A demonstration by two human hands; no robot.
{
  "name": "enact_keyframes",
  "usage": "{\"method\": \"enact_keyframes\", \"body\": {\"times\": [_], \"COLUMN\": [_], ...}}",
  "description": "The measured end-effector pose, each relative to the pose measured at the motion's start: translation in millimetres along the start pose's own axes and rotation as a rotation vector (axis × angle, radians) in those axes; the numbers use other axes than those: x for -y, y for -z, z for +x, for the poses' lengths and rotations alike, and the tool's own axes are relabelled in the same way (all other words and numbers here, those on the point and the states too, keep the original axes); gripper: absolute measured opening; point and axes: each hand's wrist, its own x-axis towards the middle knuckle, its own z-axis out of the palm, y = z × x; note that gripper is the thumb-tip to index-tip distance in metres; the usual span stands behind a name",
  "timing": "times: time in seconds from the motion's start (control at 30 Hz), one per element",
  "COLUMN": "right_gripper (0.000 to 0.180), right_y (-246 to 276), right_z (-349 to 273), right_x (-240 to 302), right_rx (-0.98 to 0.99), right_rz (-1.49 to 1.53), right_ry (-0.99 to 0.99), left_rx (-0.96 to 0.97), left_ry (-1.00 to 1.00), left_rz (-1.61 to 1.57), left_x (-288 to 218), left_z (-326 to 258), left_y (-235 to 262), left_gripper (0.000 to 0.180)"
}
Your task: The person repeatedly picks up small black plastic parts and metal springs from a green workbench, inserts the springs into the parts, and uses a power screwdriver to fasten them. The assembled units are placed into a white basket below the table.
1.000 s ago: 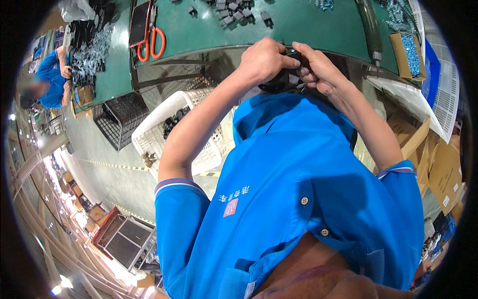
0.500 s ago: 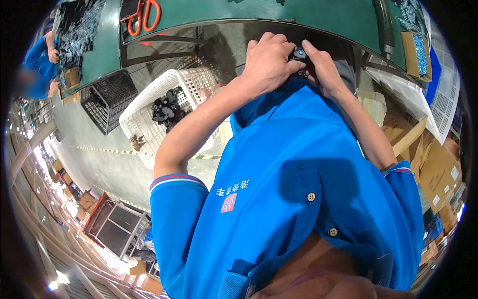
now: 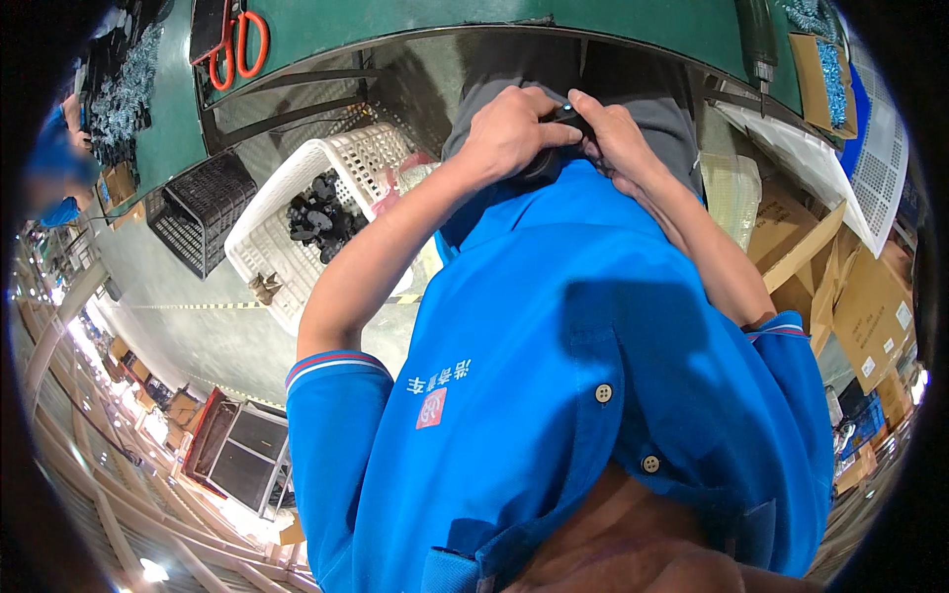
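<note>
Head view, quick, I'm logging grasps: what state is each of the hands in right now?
Left hand: closed, holding a black part.
Right hand: closed on the same black part, some fingers hidden.

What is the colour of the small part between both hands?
The small part looks mostly black; the head view shows it.

Wears a bright blue shirt [image 3: 484, 326], loose and creased across the front. Has a short left sleeve [image 3: 331, 435] and a short right sleeve [image 3: 791, 395], each edged with narrow red, white and dark stripes. Shows two pale round buttons [image 3: 603, 393] along a stitched placket [image 3: 591, 361], open at the neck. Carries white lettering [image 3: 439, 377] on the left chest, just beside a small pinkish-red square emblem [image 3: 431, 407] with a pale mark inside. Wears dark grey trousers [image 3: 499, 74]. Leaves bare the left hand [image 3: 512, 128], right hand [image 3: 613, 136] and both forearms [image 3: 390, 237].
</note>
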Motion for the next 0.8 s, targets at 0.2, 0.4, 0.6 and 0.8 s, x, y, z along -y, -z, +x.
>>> {"method": "enact_keyframes", "body": {"times": [0.2,0.4,0.6,0.8], "right_gripper": [0.057,0.069,0.027,0.029], "right_y": [0,16,105,263], "right_z": [6,8,-51,-60], "right_x": [12,16,90,124], "right_rx": [0.037,0.159,-0.338,-1.140], "right_rz": [0.009,-0.282,-0.258,-0.990], "right_ry": [-0.196,0.000,0.676,0.598], "left_rx": [0.055,-0.044,-0.586,-0.451], "left_ry": [0.163,0.003,0.364,1.096], "left_rz": [-0.170,-0.048,0.115,0.834], "left_x": [9,-1,65,208], "left_z": [11,2,-114,-257], "left_y": [0,7,78,77], "left_gripper": [0.042,0.043,0.028,0.045]}}
